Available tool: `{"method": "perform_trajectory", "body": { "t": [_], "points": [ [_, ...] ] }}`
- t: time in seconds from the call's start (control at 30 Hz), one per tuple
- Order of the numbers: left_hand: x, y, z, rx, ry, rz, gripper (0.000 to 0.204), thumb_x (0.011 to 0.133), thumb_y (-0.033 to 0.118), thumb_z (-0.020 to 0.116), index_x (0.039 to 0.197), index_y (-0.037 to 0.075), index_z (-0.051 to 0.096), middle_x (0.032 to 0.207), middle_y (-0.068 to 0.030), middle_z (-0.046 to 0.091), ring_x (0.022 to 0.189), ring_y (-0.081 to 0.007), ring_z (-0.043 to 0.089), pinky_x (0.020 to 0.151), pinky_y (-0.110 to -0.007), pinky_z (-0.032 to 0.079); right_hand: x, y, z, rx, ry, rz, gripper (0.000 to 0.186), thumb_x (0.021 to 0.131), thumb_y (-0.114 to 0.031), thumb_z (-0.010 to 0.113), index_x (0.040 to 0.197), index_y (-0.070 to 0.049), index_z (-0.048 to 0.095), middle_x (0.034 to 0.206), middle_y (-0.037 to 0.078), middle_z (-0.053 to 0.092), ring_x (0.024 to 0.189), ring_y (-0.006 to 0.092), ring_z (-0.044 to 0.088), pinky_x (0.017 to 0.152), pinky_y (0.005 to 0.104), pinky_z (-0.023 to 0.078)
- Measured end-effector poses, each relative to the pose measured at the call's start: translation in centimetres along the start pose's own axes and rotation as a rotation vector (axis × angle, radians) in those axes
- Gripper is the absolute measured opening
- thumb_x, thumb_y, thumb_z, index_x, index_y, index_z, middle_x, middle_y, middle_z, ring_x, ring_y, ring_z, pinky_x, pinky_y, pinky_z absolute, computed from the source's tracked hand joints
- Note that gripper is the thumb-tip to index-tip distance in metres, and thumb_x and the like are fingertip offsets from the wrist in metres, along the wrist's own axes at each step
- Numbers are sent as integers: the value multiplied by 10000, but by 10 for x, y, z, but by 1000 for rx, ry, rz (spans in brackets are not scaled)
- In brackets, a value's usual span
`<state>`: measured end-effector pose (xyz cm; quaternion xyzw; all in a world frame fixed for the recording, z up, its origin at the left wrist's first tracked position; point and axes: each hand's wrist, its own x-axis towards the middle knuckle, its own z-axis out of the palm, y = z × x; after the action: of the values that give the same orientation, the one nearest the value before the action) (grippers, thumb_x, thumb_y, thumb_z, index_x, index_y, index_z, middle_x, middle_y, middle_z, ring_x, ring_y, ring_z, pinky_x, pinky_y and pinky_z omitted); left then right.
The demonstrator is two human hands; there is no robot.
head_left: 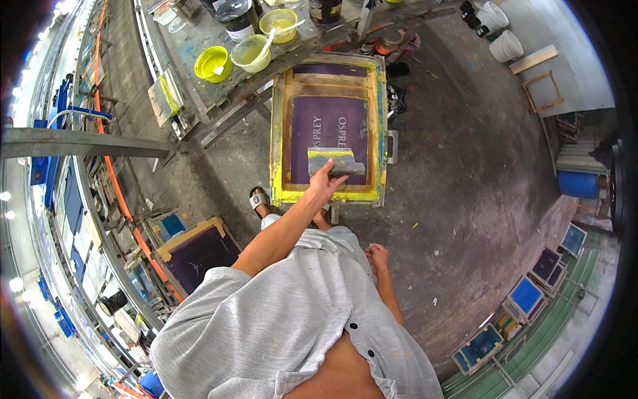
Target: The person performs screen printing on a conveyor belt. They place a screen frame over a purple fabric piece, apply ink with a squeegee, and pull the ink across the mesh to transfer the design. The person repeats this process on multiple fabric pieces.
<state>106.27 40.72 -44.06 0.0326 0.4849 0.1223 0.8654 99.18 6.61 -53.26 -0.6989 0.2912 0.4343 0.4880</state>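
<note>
Left hand [325, 183] out over the screen [330, 130], fingers clamped on the near edge of the squeegee [335, 161]. Squeegee flat on the purple mesh, low in the frame, yellow smear along its top. Screen's wooden frame [277, 133] caked in yellow ink, propped just below the bench [199, 40]. Right hand [377, 254] down by the hip, loosely curled, holding nothing. Yellow bowls [212, 63] up on the bench, well apart from the squeegee. Sandalled foot [259, 198] just beside the frame's near corner.
</note>
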Motion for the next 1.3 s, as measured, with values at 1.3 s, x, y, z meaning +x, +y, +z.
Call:
{"method": "perform_trajectory", "body": {
  "t": [1.3],
  "points": [
    [-2, -4, -2, 34, 7, 3, 482, 971, 189, 637, 1331, -51, 426, 1355, -231, 461, 1290, -396, 453, 1080, -586, 464, 8, 4, -3, -22, -3, -15, 219, 915, -189, 602, 1084, -67, 671, 898, 67, 694, 746, 163, 651, 632, 318, 525]
  ]
}}
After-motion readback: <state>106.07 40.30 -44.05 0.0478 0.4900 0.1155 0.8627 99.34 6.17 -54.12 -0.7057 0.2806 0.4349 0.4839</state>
